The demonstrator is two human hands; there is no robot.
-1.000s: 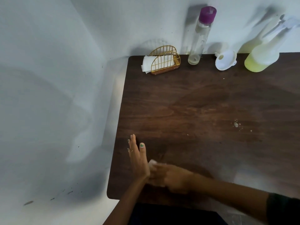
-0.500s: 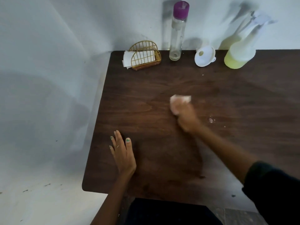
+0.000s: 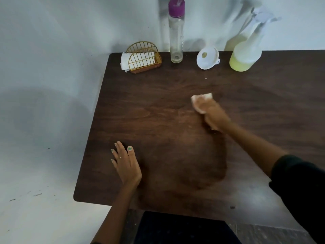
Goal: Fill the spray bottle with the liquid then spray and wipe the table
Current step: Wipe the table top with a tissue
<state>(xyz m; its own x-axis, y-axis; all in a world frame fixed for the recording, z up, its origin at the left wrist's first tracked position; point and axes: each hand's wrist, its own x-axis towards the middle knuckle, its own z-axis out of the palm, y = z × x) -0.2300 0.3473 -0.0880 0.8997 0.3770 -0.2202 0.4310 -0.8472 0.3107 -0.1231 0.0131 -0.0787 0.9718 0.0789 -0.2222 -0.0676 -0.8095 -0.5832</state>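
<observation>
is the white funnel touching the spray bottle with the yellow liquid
Apart. The head view shows a strip of dark wooden table between the white plastic funnel and the translucent spray bottle of yellow liquid.

The table (image 3: 158,106) is dark brown with a wood-grain pattern, and the wall behind it is pale grey-white. At the far edge stand a gold wire holder (image 3: 143,57) on a reddish-brown base with white napkins (image 3: 125,61) in it, a clear bottle (image 3: 176,39) with a purple cap (image 3: 176,7), a white funnel (image 3: 207,58), and a translucent spray bottle (image 3: 246,50) with yellow-green liquid and a white head. The right hand (image 3: 213,115) presses a white tissue (image 3: 202,101), its sleeve (image 3: 299,187) is black, and the left hand (image 3: 127,164) shows green-painted nails and a thin ring.
</observation>
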